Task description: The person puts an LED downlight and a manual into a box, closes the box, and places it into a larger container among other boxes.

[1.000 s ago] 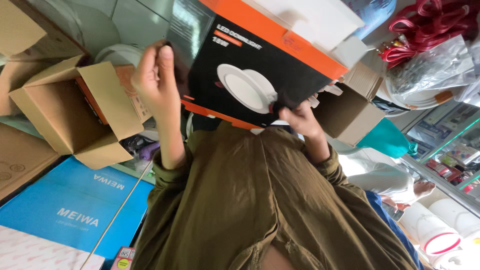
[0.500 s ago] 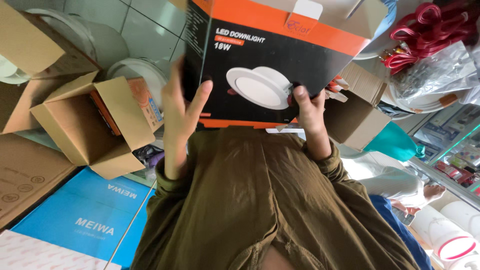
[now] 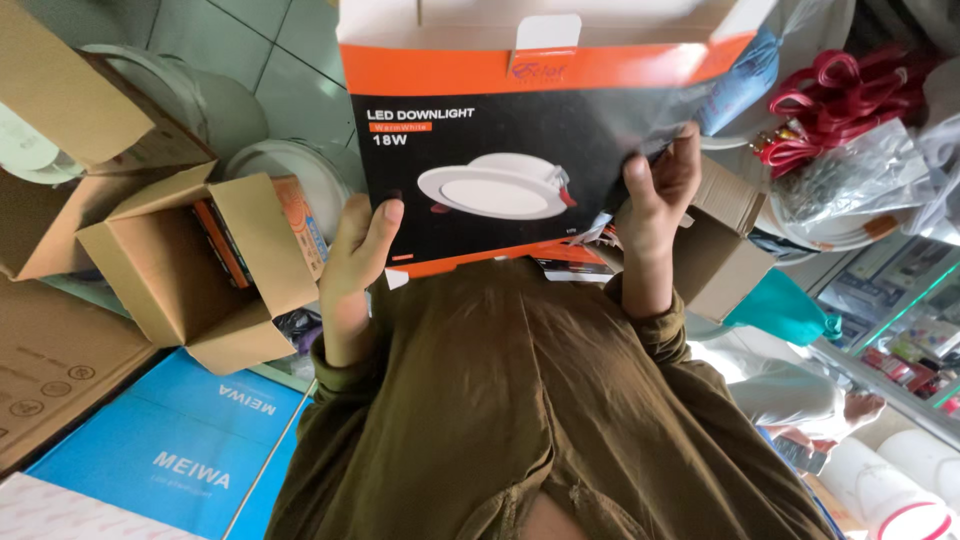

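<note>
I hold a black and orange cardboard box (image 3: pixel 520 140) with a picture of a round white ceiling light, lifted in front of me above my olive-green sleeves. My left hand (image 3: pixel 352 262) grips its lower left edge, thumb on the front face. My right hand (image 3: pixel 655 195) grips the lower right edge, fingers curled onto the front. The box's top flap is open, showing white inner card.
An open brown carton (image 3: pixel 190 270) with orange-edged boxes inside stands at the left, above a blue flat box (image 3: pixel 170 455). More brown cartons (image 3: pixel 715 235) sit at the right. Red cable coils (image 3: pixel 820 110) and plastic bags lie at the upper right. Round white fittings (image 3: pixel 300 170) rest on the tiled floor.
The box has been turned upright and raised, facing me squarely. My left hand shifted from its upper left side, through an open spread, down to gripping its lower left edge.
</note>
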